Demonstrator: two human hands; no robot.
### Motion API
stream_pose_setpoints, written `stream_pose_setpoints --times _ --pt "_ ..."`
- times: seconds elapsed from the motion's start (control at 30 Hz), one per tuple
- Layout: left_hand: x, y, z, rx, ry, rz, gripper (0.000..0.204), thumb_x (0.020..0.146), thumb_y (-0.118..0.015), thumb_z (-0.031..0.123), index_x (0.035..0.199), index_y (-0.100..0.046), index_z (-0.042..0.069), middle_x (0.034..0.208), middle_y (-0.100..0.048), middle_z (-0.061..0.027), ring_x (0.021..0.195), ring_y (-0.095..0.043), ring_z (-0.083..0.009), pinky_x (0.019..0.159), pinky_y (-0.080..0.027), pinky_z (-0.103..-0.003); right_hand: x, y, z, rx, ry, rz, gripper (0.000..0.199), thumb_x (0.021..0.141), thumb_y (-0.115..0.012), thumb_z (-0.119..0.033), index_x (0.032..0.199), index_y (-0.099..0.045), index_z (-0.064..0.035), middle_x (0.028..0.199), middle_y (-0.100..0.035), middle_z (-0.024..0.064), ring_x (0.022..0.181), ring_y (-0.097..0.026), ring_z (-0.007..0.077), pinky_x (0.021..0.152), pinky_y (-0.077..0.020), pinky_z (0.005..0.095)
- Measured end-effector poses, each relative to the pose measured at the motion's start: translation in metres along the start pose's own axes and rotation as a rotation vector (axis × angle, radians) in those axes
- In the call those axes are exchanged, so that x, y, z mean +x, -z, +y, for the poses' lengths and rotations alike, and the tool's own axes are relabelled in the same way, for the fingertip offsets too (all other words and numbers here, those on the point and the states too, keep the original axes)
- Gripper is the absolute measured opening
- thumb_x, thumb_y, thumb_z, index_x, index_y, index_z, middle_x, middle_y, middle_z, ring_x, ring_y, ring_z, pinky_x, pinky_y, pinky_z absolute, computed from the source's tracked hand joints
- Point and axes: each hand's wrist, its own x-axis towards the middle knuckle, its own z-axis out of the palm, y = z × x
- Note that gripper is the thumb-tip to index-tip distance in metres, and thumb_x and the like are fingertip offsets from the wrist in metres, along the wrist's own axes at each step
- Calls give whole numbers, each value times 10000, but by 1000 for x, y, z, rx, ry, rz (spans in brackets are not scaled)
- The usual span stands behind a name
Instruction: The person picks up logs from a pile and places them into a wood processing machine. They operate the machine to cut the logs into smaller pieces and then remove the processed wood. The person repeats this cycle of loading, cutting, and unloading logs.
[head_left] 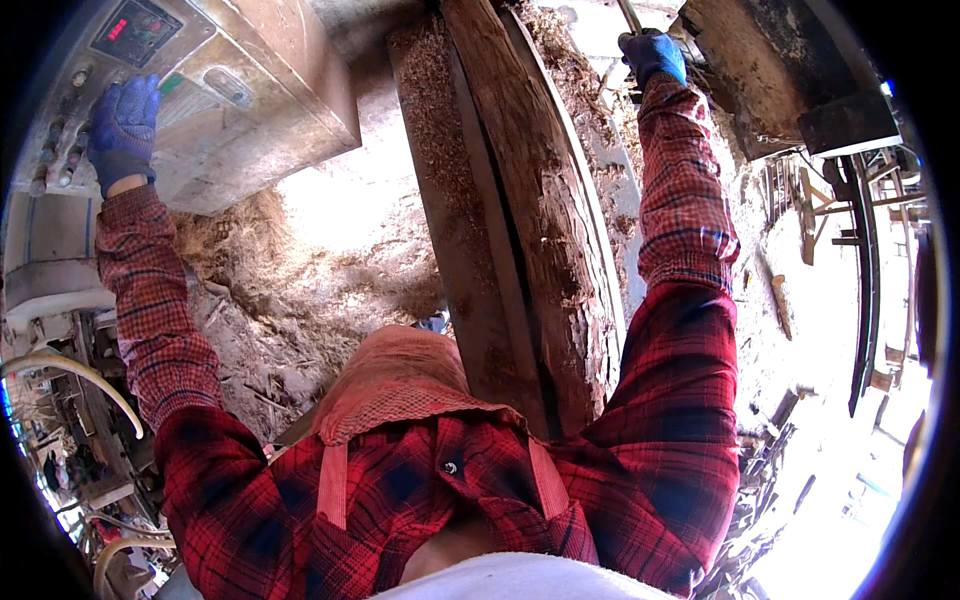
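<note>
My left hand, in a blue-purple work glove, lies against the front of a worn metal control box. Its fingers are stretched out flat beside a row of knobs, below a dark display panel with red lit digits. Whether a fingertip presses a button is hidden. At the upper right my right hand, gloved in blue, is closed around a thin metal rod like a lever handle. Between my arms runs a long rough-barked log, lying along a sawdust-covered metal beam.
A heavy dark metal housing stands close to the right of my right hand. Sawdust and wood chips cover the ground by the log. Pale curved hoses hang at the left. Wooden frames and scraps stand farther right.
</note>
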Motion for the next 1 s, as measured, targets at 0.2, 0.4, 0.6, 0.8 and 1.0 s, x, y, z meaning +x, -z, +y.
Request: stream_pose_setpoints --times 0.2,0.4,0.6,0.8,1.0 --pt "-4 1 12 -1832 212 296 394 910 -386 181 1220 -409 -62 1355 -328 -359 1293 -279 -530 1116 -168 -579 1 -4 0 78 -65 -97 458 726 -542 -443 970 -703 -91 955 -670 209 936 -640 381 843 -494 456" --pt "2 28 16 -3236 697 147 395 909 -381 178 1221 -405 -63 1360 -324 -355 1303 -264 -524 1116 -159 -585 8 0 -1 104 -63 -159 431 725 -537 -433 914 -711 -88 914 -676 198 913 -649 361 817 -499 449" --pt "8 82 -9 -3295 1106 123 386 913 -374 175 1217 -405 -61 1365 -329 -340 1310 -263 -511 1117 -153 -583 17 -10 2 77 -12 -118 432 728 -533 -431 930 -707 -91 924 -669 207 914 -643 366 819 -494 452" --pt "5 4 28 -2888 491 226 393 909 -384 174 1222 -406 -63 1355 -351 -325 1301 -293 -493 1116 -170 -573 22 -20 -3 51 3 -76 387 762 -529 -413 863 -697 -79 799 -682 128 771 -655 286 713 -503 415" --pt "15 -24 39 -1789 149 305 418 911 -383 169 1246 -394 -79 1347 -368 -323 1292 -325 -469 1118 -193 -551 18 -18 -2 13 19 -60 377 776 -531 -409 834 -698 -76 748 -693 90 709 -667 253 676 -508 400"
